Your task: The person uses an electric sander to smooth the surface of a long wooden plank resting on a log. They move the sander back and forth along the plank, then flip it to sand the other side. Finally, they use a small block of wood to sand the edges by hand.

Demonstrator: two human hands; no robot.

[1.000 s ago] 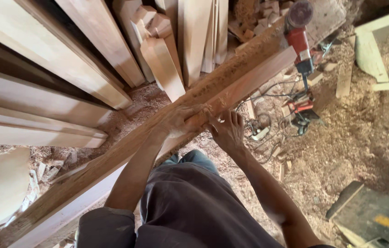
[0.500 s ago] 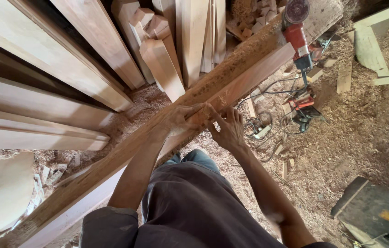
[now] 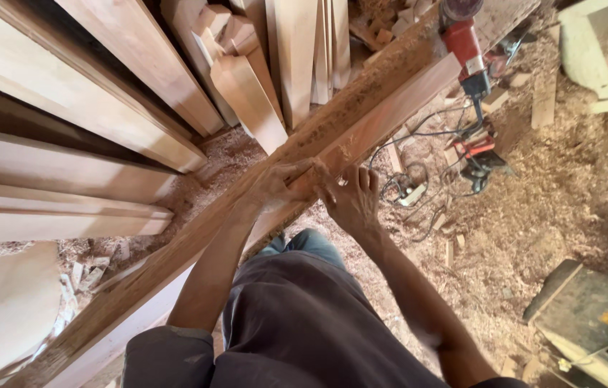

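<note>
Clearly both hands steady the long beam (image 3: pixel 361 115): left hand (image 3: pixel 279 183) grasps its top, right hand (image 3: pixel 350 197) clasps its edge; red power tool (image 3: pixel 462 36) rests at one o'clock.

The long plank (image 3: pixel 361 118) is reddish wood, rough and dusty on top. Sawdust (image 3: pixel 548 215) lies matt and coarse; the red power tool (image 3: pixel 464 43) looks like glossy plastic.

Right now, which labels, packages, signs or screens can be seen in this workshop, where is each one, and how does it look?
Label: a small yellow rectangle on top of the dark grey-green box on the floor, lower right; its print is too small to tell.
Label: a pale patch on the body of the red power tool lying on the long plank, top centre-right.
No packages, signs or screens are in view.
</note>
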